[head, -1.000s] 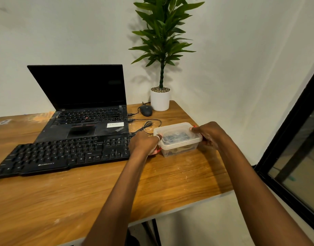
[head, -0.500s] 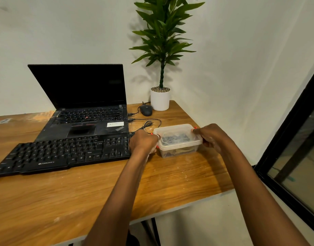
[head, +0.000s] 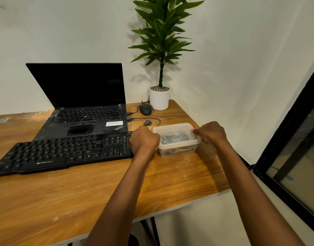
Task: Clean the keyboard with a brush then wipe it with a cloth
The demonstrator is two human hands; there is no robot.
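A black external keyboard [head: 64, 153] lies on the wooden table in front of an open laptop. To its right stands a clear plastic box [head: 176, 139] with a lid on and small red clips at its ends; dark items and something tan show through it. My left hand [head: 143, 140] grips the box's left end, fingers curled at the clip. My right hand [head: 210, 133] grips the right end in the same way. No brush or cloth shows in the open.
The black laptop [head: 81, 107] has a dark screen. A wired mouse [head: 145, 109] and a white plant pot [head: 159, 98] stand at the back. A cable [head: 149, 121] loops just behind the box. The table edge [head: 214, 194] runs close on the right, by a dark window frame.
The box has shifted slightly toward the back right and both hands stayed at its ends, moving with it.
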